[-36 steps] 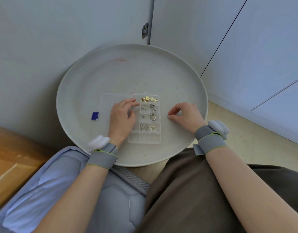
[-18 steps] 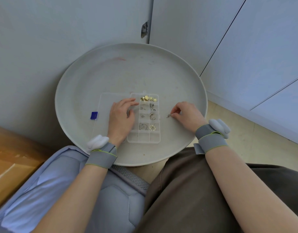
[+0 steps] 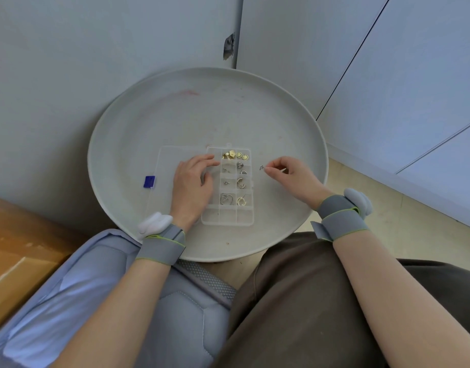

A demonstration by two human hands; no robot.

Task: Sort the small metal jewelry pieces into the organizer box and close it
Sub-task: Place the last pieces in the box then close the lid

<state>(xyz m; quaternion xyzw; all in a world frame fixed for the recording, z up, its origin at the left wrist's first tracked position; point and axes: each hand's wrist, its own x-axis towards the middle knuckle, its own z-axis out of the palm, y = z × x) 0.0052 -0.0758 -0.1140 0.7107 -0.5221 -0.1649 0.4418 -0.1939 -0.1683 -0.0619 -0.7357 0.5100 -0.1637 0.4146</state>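
A clear plastic organizer box [image 3: 228, 217] lies open on a round grey tray [image 3: 175, 115], its flat lid [image 3: 166, 160] folded out to the left. Gold pieces [image 3: 232, 155] fill a top compartment; silver rings and hooks [image 3: 227, 199] sit in lower ones. My left hand [image 3: 192, 185] rests on the box's left edge, fingers relaxed over it. My right hand [image 3: 292, 175] is just right of the box and pinches a small silver piece [image 3: 261, 167] between thumb and forefinger, held slightly above the tray.
A small blue square [image 3: 149, 181] lies on the tray left of the lid. The tray leans against a grey wall corner and white cabinet doors [image 3: 414, 75]. A cardboard box [image 3: 13, 251] is at the left; a light blue bag [image 3: 96, 301] lies by my lap.
My right hand picked the small silver piece off the tray and lifted it up and toward the box. My left hand stayed on the box.
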